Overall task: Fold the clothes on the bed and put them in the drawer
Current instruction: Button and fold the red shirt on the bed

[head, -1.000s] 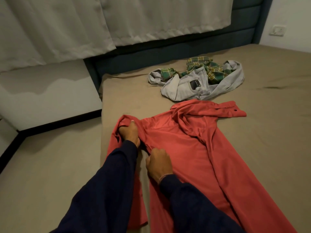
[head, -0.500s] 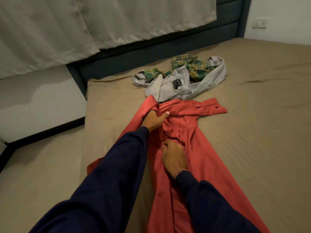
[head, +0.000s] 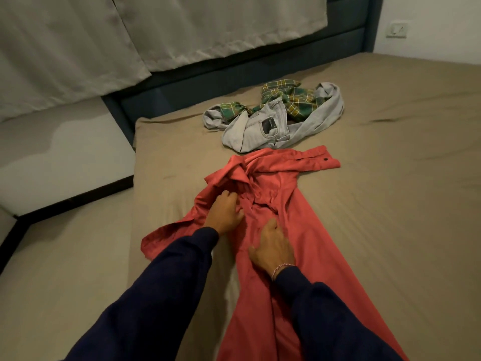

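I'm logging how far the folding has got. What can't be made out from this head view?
- Red shirt: its lower part is cut off by the bottom edge.
- Left hand: fingertips curl into the fabric, so the grip is unclear.
- Plaid garment: partly buried in the grey jeans.
- Drawer: not in view.
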`<state>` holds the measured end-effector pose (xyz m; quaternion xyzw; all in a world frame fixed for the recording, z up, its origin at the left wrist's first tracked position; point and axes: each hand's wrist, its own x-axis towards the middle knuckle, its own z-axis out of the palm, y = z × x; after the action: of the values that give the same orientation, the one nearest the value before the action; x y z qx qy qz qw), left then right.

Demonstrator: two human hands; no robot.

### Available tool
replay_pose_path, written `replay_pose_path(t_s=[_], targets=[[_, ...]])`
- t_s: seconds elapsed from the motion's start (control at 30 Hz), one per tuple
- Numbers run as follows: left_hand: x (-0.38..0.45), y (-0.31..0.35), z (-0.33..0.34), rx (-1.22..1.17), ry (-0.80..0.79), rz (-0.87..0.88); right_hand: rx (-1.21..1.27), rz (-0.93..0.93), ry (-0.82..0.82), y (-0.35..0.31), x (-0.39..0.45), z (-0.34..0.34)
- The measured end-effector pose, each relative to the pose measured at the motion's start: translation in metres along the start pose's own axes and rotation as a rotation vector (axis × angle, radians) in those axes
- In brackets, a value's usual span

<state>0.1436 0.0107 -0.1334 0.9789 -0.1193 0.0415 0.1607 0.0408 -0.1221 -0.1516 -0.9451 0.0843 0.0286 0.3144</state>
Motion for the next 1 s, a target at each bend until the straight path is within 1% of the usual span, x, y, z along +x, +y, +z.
replay_pose_path(t_s=[0.1, 0.2, 0.4, 0.47, 0.53, 0.63, 0.73, 0.8, 0.9, 1.0], targets=[[-0.04, 0.007, 0.009, -0.047, -0.085, -0.014, -0.028, 0.019, -0.054, 0.005, -0.018, -0.002], [-0.072, 0.013, 0.013, -0.074, -0.169, 0.028, -0.061, -0.013, -0.083, 0.006, -0.033, -0.006], [-0.128, 0.028, 0.016, -0.197, -0.193, -0.074, -0.079, -0.126, -0.041, 0.017, -0.051, -0.025], [-0.145, 0.035, 0.015, -0.26, -0.207, -0.1, -0.124, -0.125, -0.072, 0.017, -0.062, -0.027], [-0.158, 0.042, 0.012, -0.289, -0.239, -0.102, -0.187, -0.104, -0.139, 0.017, -0.074, -0.026], [-0.174, 0.051, 0.008, -0.319, -0.319, -0.123, -0.175, -0.072, -0.195, 0.022, -0.084, -0.029], [-0.19, 0.061, -0.001, -0.43, -0.44, -0.208, -0.116, -0.044, -0.139, 0.029, -0.088, -0.038], [-0.201, 0.07, -0.006, -0.464, -0.533, -0.216, -0.089, -0.059, -0.123, 0.034, -0.09, -0.041], [-0.215, 0.085, -0.011, -0.485, -0.637, -0.214, -0.104, -0.113, -0.208, 0.036, -0.104, -0.043], [-0.227, 0.102, -0.016, -0.527, -0.743, -0.267, -0.108, -0.136, -0.269, 0.043, -0.116, -0.053]])
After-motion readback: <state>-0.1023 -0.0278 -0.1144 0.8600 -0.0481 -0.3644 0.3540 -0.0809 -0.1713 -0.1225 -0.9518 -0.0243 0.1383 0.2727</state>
